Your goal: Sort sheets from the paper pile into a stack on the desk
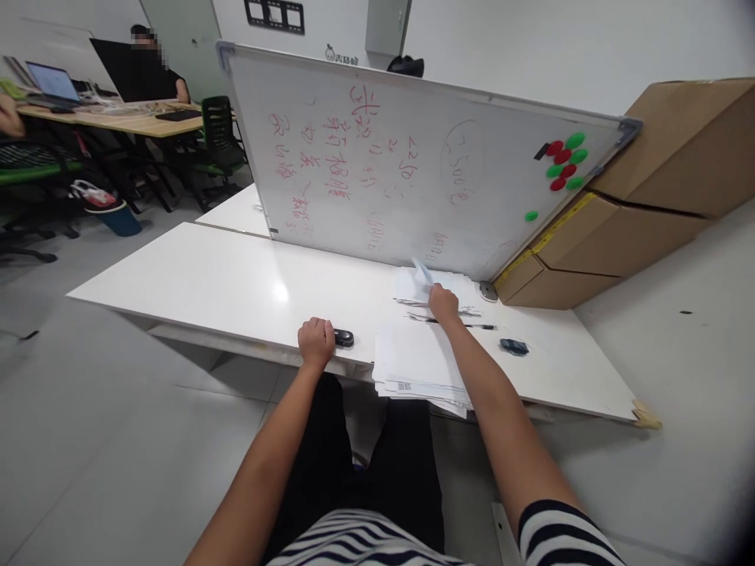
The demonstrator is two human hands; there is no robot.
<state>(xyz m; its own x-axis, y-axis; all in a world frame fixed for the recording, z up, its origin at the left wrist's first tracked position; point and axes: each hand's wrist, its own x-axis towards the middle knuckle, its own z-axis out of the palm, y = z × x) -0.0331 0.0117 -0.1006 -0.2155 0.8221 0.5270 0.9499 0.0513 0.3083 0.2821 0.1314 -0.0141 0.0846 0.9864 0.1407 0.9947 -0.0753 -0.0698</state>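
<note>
My left hand is closed over a black stapler at the front edge of the white desk; the hand hides most of the stapler. My right hand reaches forward, its fingers closed on a paper sheet whose corner is bent up. Beneath that sheet lies the far stack of papers. Nearer to me, another stack of papers overhangs the front edge. A dark pen rests between the two stacks, partly covered by my right arm.
A whiteboard with red writing and magnets stands along the desk's back. Cardboard boxes are piled at the right. A small dark blue object and a grey rounded object lie right of the papers. A person sits behind a monitor.
</note>
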